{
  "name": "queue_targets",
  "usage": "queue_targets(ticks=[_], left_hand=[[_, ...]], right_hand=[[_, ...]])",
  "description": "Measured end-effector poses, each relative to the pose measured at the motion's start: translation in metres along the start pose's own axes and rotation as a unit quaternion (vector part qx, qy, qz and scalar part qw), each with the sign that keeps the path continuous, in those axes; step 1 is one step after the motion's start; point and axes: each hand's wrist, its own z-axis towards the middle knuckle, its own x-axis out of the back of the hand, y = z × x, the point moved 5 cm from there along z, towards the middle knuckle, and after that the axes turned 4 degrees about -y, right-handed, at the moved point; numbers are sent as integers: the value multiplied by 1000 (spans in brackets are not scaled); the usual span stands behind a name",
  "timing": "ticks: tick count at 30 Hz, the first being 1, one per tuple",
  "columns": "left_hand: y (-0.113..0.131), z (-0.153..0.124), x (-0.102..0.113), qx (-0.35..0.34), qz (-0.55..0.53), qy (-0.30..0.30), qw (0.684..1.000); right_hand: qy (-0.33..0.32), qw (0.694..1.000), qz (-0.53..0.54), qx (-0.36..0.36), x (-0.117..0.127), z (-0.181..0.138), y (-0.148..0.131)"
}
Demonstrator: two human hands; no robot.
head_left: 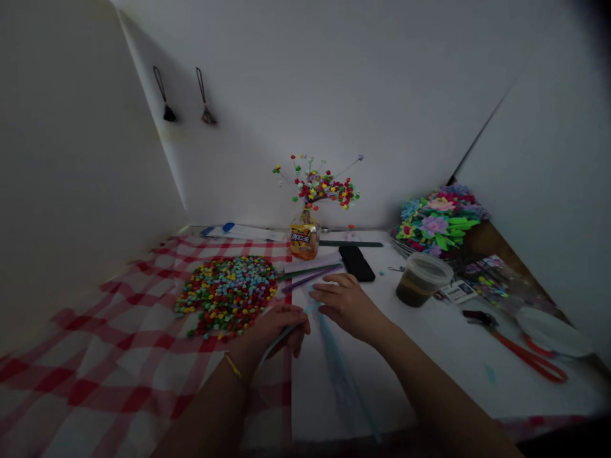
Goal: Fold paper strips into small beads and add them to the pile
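My left hand, with a gold bracelet at its wrist, pinches a narrow pale blue paper strip whose tail hangs down beside the wrist. Close by on the right, my right hand has its fingers apart over the far end of a bundle of light blue strips. Whether its fingertips touch the strips I cannot tell. Left of my hands, a heap of small colourful folded stars lies on the checked cloth. Purple strips lie just beyond my fingers.
A bottle holding star-tipped stems stands at the back. Farther right are a black phone, a lidded tub of dark liquid, orange-handled pliers and a bunch of fuzzy flowers. Red-checked cloth covers the left side.
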Motion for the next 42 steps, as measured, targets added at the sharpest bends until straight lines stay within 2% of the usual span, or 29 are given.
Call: queue_targets(ticks=[3,5,9,11,14,18,24,28,32,38,42], left_hand=[[0,0,0,-6,-16,-16,1000],[-1,1,2,-7,-22,-5,1000],[-4,4,9,-8,-34,47,998],[-4,4,9,-17,-37,50,998],[-1,3,5,-40,-47,45,997],[6,1,2,-74,-74,73,992],[9,4,6,-102,-68,121,985],[7,7,8,-101,46,138,984],[9,8,7,-83,226,171,955],[2,10,-1,-62,292,138,944],[-2,11,-3,-66,303,135,941]], right_hand=[[17,1000,10,19,-9,6,3],[43,999,32,11,-12,4,7],[115,986,111,-56,-14,-6,20],[142,975,139,-102,-16,-10,25],[109,968,174,-145,-22,-12,26],[65,960,212,-169,-27,-12,19],[-23,955,265,-129,-37,-6,3],[-29,945,299,-128,-38,-7,-2],[-34,922,345,-170,-37,-11,0],[-40,881,387,-268,-46,-15,9],[-39,866,398,-299,-52,-16,14]])
